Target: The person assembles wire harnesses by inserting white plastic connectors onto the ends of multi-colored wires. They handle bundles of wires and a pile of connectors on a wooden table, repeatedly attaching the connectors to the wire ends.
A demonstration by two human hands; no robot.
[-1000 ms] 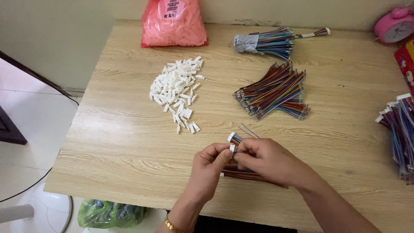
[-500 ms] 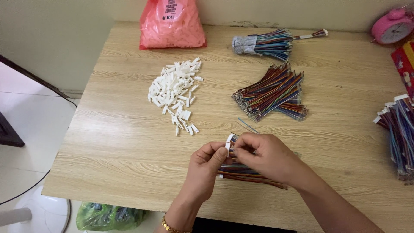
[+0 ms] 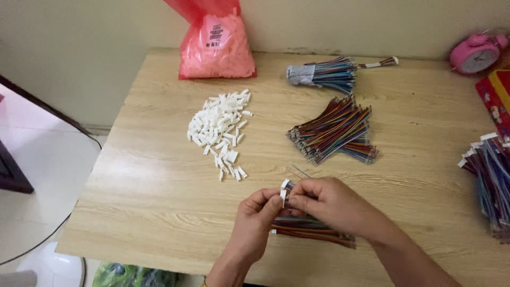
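Note:
My left hand point(image 3: 255, 220) and my right hand point(image 3: 332, 204) meet over the front of the wooden table point(image 3: 143, 186). Between their fingertips they pinch a small white plastic connector point(image 3: 285, 190); thin coloured wires run from it under my right hand. Beneath both hands lies a small bunch of coloured wires point(image 3: 313, 231). A loose heap of white connectors point(image 3: 220, 127) lies to the upper left. A pile of multicoloured wires point(image 3: 332, 130) lies just behind my hands.
A pink plastic bag of white parts point(image 3: 215, 45) leans at the back. A tied wire bundle point(image 3: 321, 73) lies beside it. More wires point(image 3: 491, 178) sit at the right edge, with a pink alarm clock point(image 3: 475, 53) and a red box point(image 3: 496, 103) beyond.
Both hands stay together on the connector with only small finger movement. The view has shifted a little.

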